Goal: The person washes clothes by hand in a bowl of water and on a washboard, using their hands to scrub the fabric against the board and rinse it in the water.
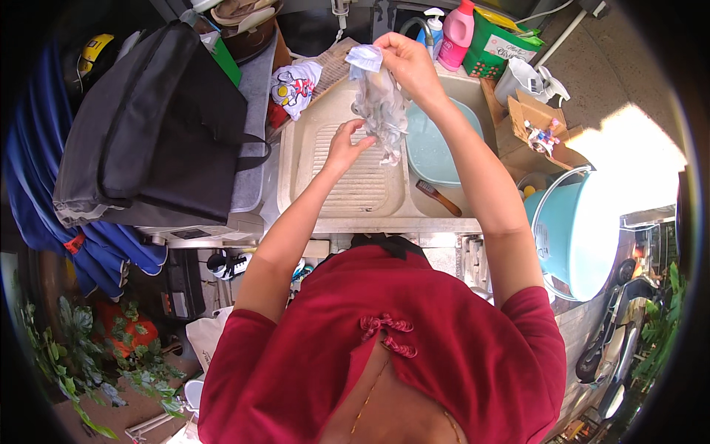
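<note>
My right hand (pixel 407 66) pinches the top end of a thin, wet-looking pale cloth (pixel 379 107), and the rest dangles crumpled above the sink. Its upper end is smoother and bluish white; what kind of garment it is I cannot tell. Beside its lower part is my left hand (pixel 344 150), thumb and fingers apart, the fingertips at the cloth's edge. Below lies the ribbed washboard part (pixel 351 177) of a beige sink (pixel 287 181). A light blue basin (pixel 436 152) with water stands at the right, and a wooden-handled brush (pixel 440 198) rests in front of it.
A large black bag (pixel 177 140) fills the left side, near a white printed cloth (pixel 296 85). Behind the basin stand a pump bottle (pixel 433 28), a pink bottle (pixel 456 35) and a green packet (pixel 499 48). At right are a cardboard box (pixel 521 126) and a blue bucket (pixel 569 233).
</note>
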A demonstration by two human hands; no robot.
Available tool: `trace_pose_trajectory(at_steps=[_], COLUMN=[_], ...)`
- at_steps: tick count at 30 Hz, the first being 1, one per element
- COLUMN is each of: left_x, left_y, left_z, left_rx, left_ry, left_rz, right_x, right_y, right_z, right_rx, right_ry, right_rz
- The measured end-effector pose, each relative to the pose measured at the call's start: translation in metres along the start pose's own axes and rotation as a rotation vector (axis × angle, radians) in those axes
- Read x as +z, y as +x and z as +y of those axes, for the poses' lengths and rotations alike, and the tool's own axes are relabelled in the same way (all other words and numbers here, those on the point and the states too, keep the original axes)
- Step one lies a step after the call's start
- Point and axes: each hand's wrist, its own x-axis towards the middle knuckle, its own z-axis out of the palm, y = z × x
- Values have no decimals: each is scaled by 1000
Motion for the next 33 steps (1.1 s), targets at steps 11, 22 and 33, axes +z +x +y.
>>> trace_pose_trajectory(at_steps=[11,22,33], left_x=[13,-59,-40], left_y=[-28,-38,-1], left_z=[11,-9,-22], left_rx=[-401,-488,-741], left_ry=[-1289,-1237,-678], left_rz=[-16,-92,-608], right_x=[-34,-37,-18], right_y=[-17,-84,-122], right_z=[19,122,159], right_rx=[492,645,726], right_ry=[-54,-285,462], right_rz=[4,203,386])
